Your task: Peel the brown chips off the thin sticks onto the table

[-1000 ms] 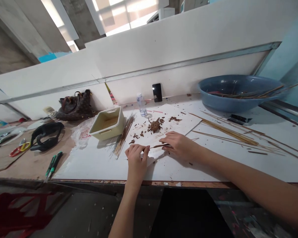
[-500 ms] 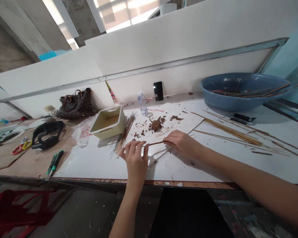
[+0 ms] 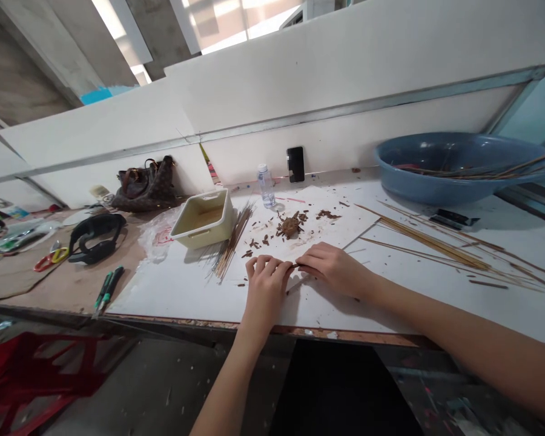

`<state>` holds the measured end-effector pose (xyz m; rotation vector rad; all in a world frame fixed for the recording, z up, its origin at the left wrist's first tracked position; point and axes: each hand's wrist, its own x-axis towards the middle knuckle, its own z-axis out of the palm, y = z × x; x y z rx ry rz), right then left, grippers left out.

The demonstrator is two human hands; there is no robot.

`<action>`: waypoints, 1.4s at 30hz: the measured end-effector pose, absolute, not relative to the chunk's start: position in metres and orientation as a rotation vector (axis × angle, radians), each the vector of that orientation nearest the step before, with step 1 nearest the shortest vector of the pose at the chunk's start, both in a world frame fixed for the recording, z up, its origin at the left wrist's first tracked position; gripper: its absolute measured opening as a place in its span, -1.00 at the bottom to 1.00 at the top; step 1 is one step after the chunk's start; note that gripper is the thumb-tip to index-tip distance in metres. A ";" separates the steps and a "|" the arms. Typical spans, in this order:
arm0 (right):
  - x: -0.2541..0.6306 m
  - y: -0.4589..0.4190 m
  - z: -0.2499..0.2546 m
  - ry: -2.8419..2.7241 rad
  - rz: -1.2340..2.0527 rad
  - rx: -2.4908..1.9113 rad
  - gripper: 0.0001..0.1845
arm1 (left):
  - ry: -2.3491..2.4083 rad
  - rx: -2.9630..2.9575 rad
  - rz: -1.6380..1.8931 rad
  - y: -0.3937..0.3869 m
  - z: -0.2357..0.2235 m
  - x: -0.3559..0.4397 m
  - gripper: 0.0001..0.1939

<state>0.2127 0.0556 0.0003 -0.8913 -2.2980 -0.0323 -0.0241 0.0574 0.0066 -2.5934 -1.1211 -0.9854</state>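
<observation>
My left hand [image 3: 267,287] and my right hand [image 3: 333,267] are close together over the white sheet [image 3: 172,297]. A thin brown stick [image 3: 295,265] runs between them, pinched at the fingertips of both. Most of it is covered by the fingers. Just beyond the hands lies a crumbly brown lump [image 3: 290,227], with small dark fragments scattered around it. To the left of the lump rests a bundle of thin sticks [image 3: 233,245], beside a pale yellow tub [image 3: 195,240] holding brownish liquid. More long yellowish sticks [image 3: 436,242] lie to the right.
A water bottle [image 3: 266,188] and a phone [image 3: 295,165] stand near the partition. At right is a big blue basin [image 3: 436,184] with long sticks in it. On the left are a handbag [image 3: 145,188], a black strap-like object [image 3: 95,236], scissors [image 3: 49,260] and green-black tools [image 3: 109,289].
My left hand has moved right, up against my right hand, so less of the brown stick shows between them. The whole view has shifted slightly.
</observation>
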 end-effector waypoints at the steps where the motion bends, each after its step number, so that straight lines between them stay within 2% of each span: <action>1: 0.212 0.055 0.001 -2.303 -0.030 -0.886 -0.80 | -1.111 -2.599 -0.983 0.057 0.007 -0.023 -0.91; 4: 0.211 0.051 0.003 -2.326 -0.015 -0.867 -0.76 | -1.068 -2.621 -0.970 0.056 0.007 -0.021 -0.86; 9: 0.209 0.045 0.006 -2.333 0.012 -0.870 -0.70 | -1.071 -2.624 -0.997 0.055 0.007 -0.021 -0.89; 21: 0.208 0.048 0.003 -2.419 -0.110 -0.897 -0.83 | -1.038 -2.595 -0.929 0.057 0.007 -0.024 -0.88; 36: 0.207 0.042 0.009 -2.451 -0.257 -0.813 -0.72 | -1.017 -2.644 -0.928 0.056 0.008 -0.020 -0.85; 42: 0.208 0.045 0.008 -2.449 -0.241 -0.834 -0.76 | -1.078 -2.622 -0.925 0.059 0.003 -0.024 -0.90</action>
